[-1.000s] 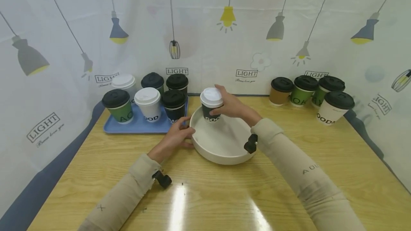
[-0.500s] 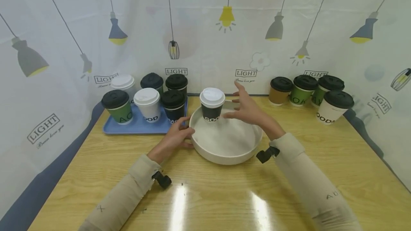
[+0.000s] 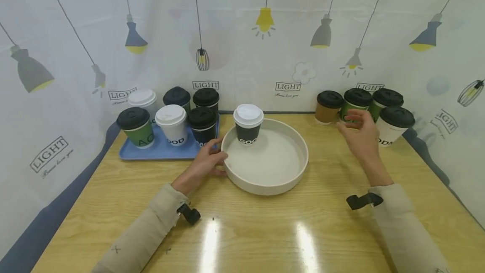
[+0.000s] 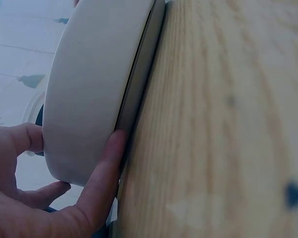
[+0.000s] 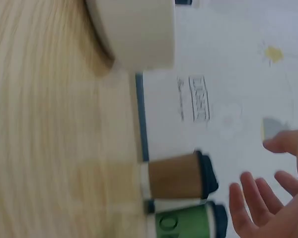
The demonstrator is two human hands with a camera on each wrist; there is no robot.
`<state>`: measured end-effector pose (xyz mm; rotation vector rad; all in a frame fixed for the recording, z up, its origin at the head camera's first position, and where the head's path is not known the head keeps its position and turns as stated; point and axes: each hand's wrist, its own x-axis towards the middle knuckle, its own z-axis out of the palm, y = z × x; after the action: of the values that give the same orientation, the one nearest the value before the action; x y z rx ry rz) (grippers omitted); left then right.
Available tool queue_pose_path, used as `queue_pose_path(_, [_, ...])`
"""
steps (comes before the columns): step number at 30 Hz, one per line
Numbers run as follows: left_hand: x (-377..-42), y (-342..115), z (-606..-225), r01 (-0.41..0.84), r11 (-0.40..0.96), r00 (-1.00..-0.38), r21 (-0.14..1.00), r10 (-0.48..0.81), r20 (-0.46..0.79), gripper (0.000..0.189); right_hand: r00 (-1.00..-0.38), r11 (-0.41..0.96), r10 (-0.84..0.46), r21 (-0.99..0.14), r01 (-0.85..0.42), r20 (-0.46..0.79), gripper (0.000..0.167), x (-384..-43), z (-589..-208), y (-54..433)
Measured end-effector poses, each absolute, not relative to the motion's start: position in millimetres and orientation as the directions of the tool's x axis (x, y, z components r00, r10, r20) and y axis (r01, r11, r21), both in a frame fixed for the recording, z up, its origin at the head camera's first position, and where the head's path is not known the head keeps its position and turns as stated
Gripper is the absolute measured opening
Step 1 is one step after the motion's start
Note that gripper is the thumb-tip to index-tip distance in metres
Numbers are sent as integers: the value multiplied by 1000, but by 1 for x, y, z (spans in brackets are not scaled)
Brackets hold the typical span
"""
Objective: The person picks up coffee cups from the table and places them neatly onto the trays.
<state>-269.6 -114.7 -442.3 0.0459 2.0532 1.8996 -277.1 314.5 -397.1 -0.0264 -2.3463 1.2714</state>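
A round cream tray (image 3: 265, 186) stands on the table, and my left hand (image 3: 206, 161) grips its left edge. In the left wrist view the thumb and fingers of that hand (image 4: 54, 208) bear on the tray's rim and wall (image 4: 89, 99). Inside the tray, toward the back left, a black paper coffee cup (image 3: 248, 132) with a white lid stands upright. My right hand (image 3: 361, 134) hovers by the cups at the right, fingers loosely bent and holding nothing. It partly hides a green cup (image 3: 357, 96) and a cream cup (image 3: 395, 119), both black-lidded; a brown cup (image 3: 329, 106) stands just left.
A blue tray (image 3: 163, 155) at the left bears several lidded coffee cups, with its right end close to the round tray. Another green cup (image 3: 387, 98) stands at the back right. A printed curtain (image 3: 242, 24) hangs behind the wooden table (image 3: 265, 231).
My right hand has let go of the black cup, leaving it in the round tray, and has moved right to the other cups. The left hand stays on the tray.
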Motion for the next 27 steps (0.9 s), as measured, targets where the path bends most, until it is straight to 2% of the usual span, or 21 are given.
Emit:
queue_pose_path(4, [-270,-115,-442,-214,112,-940,970,246,-236,68,-804,588,460,-808,-41,376,53,-277,-406,350])
queue_pose_path(9, [-271,-115,-442,-216,113,-939,970,248,-238,68,-733,691,530,-718,82,426,62,-278,-414,385])
queue_pose_path(14, [-272,-112,-442,-231,113,-937,966,240,-252,68,-702,678,598,-712,185,387,80,-283,-415,419])
queue_pose_path(17, [-272,-111,-441,-237,114,-935,965,243,-258,68,-723,663,604,-715,221,336,91,-287,-414,437])
queue_pose_path(23, [-270,-112,-439,-232,113,-938,966,237,-253,68,-861,622,491,-744,242,130,111,-297,-407,457])
queue_pose_path(27, [-270,-113,-439,-234,109,-938,966,237,-254,68,-895,623,439,-745,239,80,116,-304,-407,462])
